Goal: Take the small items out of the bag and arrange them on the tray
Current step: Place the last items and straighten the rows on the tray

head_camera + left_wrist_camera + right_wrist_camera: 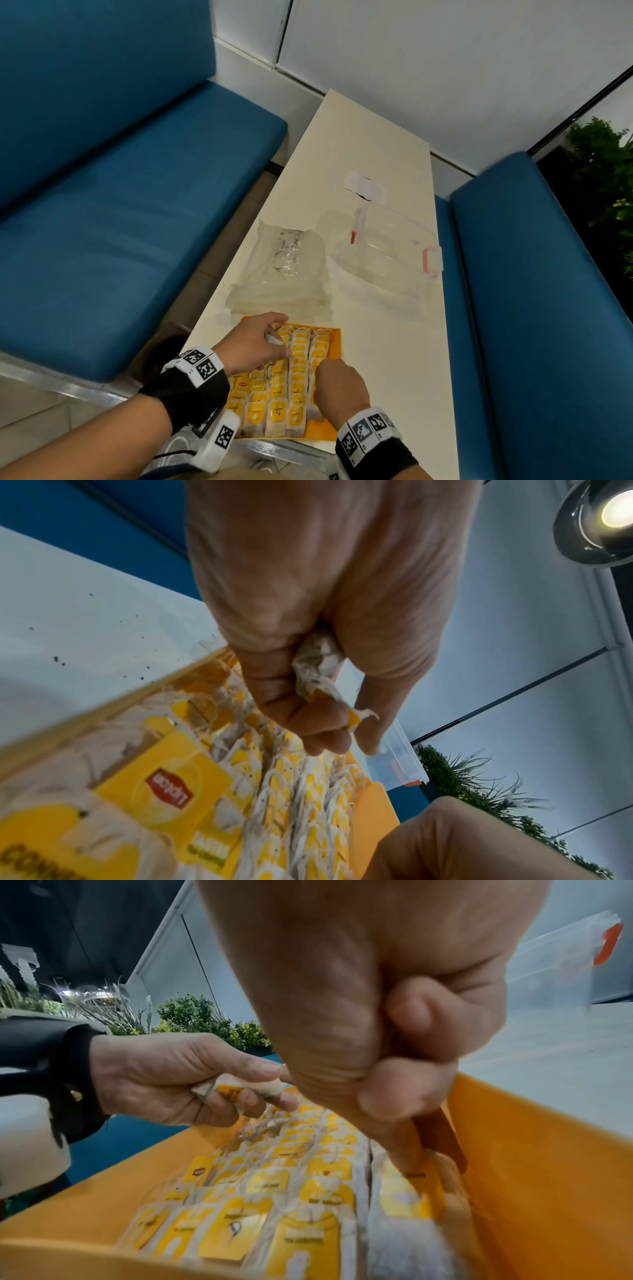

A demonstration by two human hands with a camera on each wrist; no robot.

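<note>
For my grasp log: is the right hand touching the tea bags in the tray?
Touching. The right wrist view shows right hand fingertips pressing a tea bag.

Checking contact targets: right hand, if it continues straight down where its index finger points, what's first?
The right hand points its extended finger down into the orange tray. First contact looks like the tea bags in the row nearest that wall; it may already touch them.

Bright, even indoor light from a ceiling lamp (613,509) — wrist views blurred close up, edges warped.

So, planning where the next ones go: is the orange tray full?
Nearly full: rows of tea bags cover most of the orange tray; bare strips remain along its right side.
</note>
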